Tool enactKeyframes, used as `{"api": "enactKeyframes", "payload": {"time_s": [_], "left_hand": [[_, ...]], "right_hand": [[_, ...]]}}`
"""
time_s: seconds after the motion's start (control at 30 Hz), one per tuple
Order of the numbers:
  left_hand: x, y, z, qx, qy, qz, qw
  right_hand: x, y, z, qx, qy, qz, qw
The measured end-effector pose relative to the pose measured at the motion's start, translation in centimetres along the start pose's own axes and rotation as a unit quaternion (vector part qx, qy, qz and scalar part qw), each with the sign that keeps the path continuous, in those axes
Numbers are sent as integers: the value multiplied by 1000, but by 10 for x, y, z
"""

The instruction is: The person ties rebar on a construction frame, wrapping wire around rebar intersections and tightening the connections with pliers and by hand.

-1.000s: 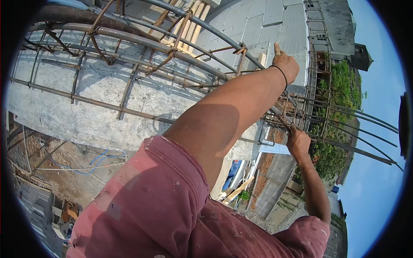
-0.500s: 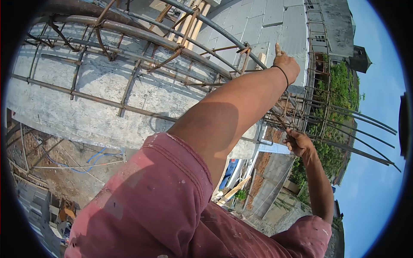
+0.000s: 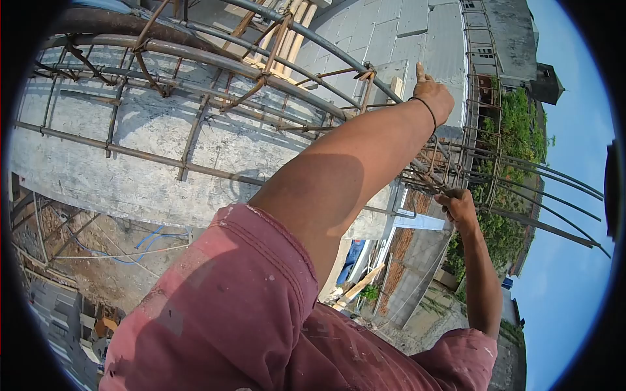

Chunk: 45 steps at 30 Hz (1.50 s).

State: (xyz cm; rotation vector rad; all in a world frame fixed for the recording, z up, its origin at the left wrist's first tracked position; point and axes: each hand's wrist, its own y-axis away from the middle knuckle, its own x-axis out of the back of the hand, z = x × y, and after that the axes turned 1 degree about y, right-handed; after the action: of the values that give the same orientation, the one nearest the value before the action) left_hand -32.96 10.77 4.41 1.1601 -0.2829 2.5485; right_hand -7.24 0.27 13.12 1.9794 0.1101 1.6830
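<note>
My left hand reaches far out over the steel reinforcing cage. One digit points up, and its other fingers are curled in; whatever they may hold is hidden. A dark band circles that wrist. My right hand is closed, fingers wrapped around the end of a thin dark metal rod that runs to the crowded bar joint. The rod's exact kind cannot be made out. Long rusty rebar and square stirrups stretch across the left of the view.
Pale grey blockwork stands behind the cage. A weathered concrete surface lies along the bars. Below is a dirt floor with blue hose. Loose bar ends jut toward the sky. Timber strips stand beyond.
My right hand has shifted slightly up and to the right in the view. My left hand keeps nearly the same place and pose.
</note>
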Motion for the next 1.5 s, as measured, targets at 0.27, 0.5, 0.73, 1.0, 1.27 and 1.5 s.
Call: {"api": "enactKeyframes", "payload": {"time_s": [0.27,0.5,0.73,1.0,1.27,1.5], "left_hand": [[0,0,-2,-1,11,-2,1000],[-2,2,-1,5,8,12,1000],[-5,4,1,5,38,64,997],[-10,-4,-3,-6,61,56,997],[-3,-3,0,-2,-3,8,1000],[-4,-6,-1,4,2,10,1000]], "right_hand": [[-2,7,-14,-9,30,16,999],[6,-17,1,-133,-104,-26,985],[11,-24,9,-207,-248,-139,936],[4,-7,-4,-118,-129,-79,981],[-12,-4,1,32,52,1,998],[-27,11,11,222,541,160,795]]}}
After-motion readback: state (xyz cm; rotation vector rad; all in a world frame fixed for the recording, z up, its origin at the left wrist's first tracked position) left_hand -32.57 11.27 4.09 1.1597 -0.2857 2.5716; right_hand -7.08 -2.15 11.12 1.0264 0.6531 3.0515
